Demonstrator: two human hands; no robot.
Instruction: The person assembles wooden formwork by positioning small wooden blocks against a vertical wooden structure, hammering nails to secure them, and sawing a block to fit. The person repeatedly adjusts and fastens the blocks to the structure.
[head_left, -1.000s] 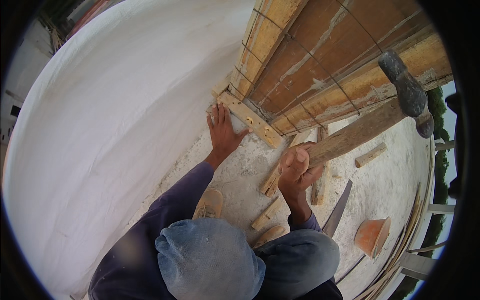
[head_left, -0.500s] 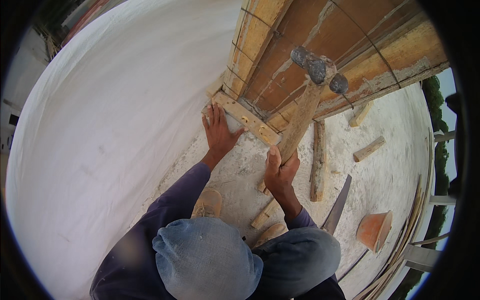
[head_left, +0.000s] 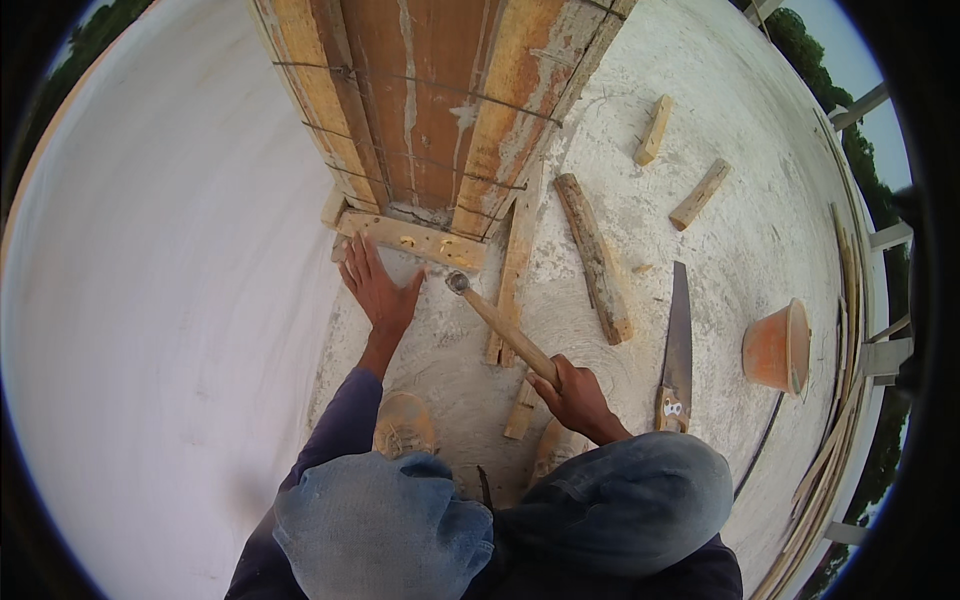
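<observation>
a short, pale wooden batten (head_left: 427, 240) lies across the foot of a brown, wire-bound wooden form (head_left: 430, 120). the left hand (head_left: 383, 300), fingers spread wide, reaches the batten's left part. the right hand (head_left: 578, 400) grips a wooden-handled metal hammer (head_left: 508, 330), its head just on the near side of the batten's right end.

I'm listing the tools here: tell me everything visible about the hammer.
The hammer has a tan, wooden-looking handle and a dark, metallic-looking head. The right hand grips the handle's lower end. From there it slants up and leftward in the picture, its head near the holed plank; whether they touch is unclear.
</observation>
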